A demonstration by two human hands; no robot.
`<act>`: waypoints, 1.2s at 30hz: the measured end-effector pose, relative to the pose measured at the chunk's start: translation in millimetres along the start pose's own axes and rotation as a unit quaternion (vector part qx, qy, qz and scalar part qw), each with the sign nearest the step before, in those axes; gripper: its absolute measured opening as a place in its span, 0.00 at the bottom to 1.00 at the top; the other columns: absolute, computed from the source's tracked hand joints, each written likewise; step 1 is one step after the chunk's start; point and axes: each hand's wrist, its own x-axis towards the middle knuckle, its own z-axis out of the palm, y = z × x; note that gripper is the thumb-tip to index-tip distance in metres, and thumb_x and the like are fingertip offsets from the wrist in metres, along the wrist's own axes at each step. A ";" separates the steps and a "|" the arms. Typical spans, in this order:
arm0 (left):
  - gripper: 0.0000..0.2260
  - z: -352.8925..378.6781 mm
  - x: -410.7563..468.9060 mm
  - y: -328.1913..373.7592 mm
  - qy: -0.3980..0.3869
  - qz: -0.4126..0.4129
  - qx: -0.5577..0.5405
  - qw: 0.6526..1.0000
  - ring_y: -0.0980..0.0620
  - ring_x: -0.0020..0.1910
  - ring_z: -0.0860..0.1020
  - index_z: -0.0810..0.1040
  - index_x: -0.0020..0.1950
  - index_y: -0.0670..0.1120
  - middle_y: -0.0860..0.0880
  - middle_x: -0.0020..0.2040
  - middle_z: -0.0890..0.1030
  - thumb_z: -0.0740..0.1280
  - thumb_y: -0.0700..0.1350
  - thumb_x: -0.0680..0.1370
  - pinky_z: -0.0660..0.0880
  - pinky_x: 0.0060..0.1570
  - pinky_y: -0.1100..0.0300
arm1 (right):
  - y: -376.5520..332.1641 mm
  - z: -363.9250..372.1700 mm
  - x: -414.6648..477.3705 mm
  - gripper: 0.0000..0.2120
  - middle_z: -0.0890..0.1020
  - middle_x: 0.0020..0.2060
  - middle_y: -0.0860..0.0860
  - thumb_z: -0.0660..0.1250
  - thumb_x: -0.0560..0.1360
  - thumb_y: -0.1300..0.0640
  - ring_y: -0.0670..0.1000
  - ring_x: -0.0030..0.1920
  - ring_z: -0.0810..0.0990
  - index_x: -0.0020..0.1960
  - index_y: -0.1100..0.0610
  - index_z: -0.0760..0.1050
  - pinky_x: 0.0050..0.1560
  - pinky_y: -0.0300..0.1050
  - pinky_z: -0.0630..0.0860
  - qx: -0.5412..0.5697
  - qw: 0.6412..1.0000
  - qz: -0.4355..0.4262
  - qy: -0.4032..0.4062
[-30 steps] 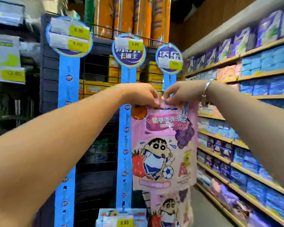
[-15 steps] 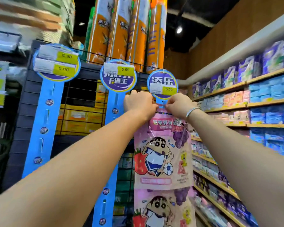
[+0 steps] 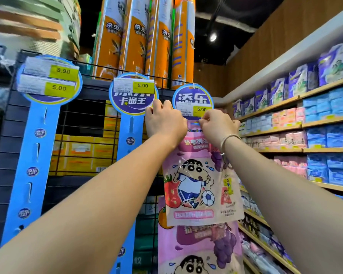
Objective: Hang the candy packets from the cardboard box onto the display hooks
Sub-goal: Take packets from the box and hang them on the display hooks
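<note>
A pink candy packet [image 3: 200, 186] with a cartoon boy and a football hangs upright from both my hands. My left hand [image 3: 163, 120] and my right hand [image 3: 216, 125] pinch its top edge just under the round blue header [image 3: 192, 101] of the right-hand display strip, which carries a 5.00 price tag. The strip's hooks are hidden behind my hands and the packet. A second pink candy packet [image 3: 200, 250] hangs directly below, partly overlapped by the first. The cardboard box is out of view.
Two more blue display strips [image 3: 34, 161] [image 3: 130, 131] hang to the left on a dark wire rack with yellow boxes [image 3: 83, 153]. Tall orange cans [image 3: 145, 38] stand on top. Shelves of blue and pink packs [image 3: 315, 125] line the aisle on the right.
Both hands have lifted the packet from mid-strip height up to just under the round header. The view has tilted upward.
</note>
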 end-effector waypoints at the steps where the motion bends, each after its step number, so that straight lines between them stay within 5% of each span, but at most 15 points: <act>1: 0.18 1.3 -0.4 0.0 0.001 0.002 0.000 1.000 0.43 0.65 0.63 0.80 0.58 0.48 0.46 0.62 0.72 0.55 0.54 0.80 0.61 0.62 0.48 | 1.2 0.5 -0.6 0.05 0.78 0.43 0.51 0.60 0.77 0.56 0.55 0.56 0.76 0.44 0.50 0.73 0.68 0.56 0.57 0.007 1.000 0.006 0.003; 11: 0.16 10.2 -22.2 -6.9 0.024 0.063 0.036 0.997 0.43 0.64 0.63 0.80 0.55 0.49 0.47 0.62 0.71 0.60 0.56 0.78 0.56 0.66 0.48 | 12.1 4.1 -16.5 0.13 0.81 0.43 0.51 0.68 0.71 0.49 0.57 0.56 0.76 0.32 0.51 0.69 0.68 0.60 0.60 0.028 0.998 0.040 -0.040; 19: 0.10 -5.1 -35.0 -29.2 0.008 0.105 0.039 0.994 0.42 0.68 0.60 0.80 0.56 0.52 0.47 0.62 0.71 0.63 0.49 0.78 0.51 0.71 0.45 | -2.2 -0.1 -30.8 0.02 0.80 0.53 0.54 0.66 0.73 0.54 0.59 0.62 0.70 0.45 0.51 0.73 0.66 0.58 0.61 -0.013 0.998 0.052 -0.024; 26: 0.12 -31.6 -58.5 -80.9 0.035 0.144 0.071 0.986 0.42 0.68 0.60 0.78 0.57 0.51 0.48 0.62 0.72 0.59 0.50 0.78 0.46 0.72 0.43 | -55.4 0.9 -58.5 0.11 0.76 0.59 0.55 0.65 0.74 0.55 0.60 0.64 0.68 0.57 0.52 0.74 0.61 0.54 0.65 0.020 0.999 -0.022 0.015; 36: 0.11 -84.2 -127.1 -233.5 -0.016 0.149 0.113 0.982 0.41 0.68 0.63 0.79 0.55 0.46 0.46 0.60 0.74 0.62 0.48 0.76 0.44 0.72 0.42 | -198.9 65.7 -180.0 0.10 0.79 0.52 0.57 0.64 0.74 0.53 0.61 0.58 0.73 0.51 0.57 0.77 0.55 0.54 0.71 0.082 0.979 -0.180 -0.055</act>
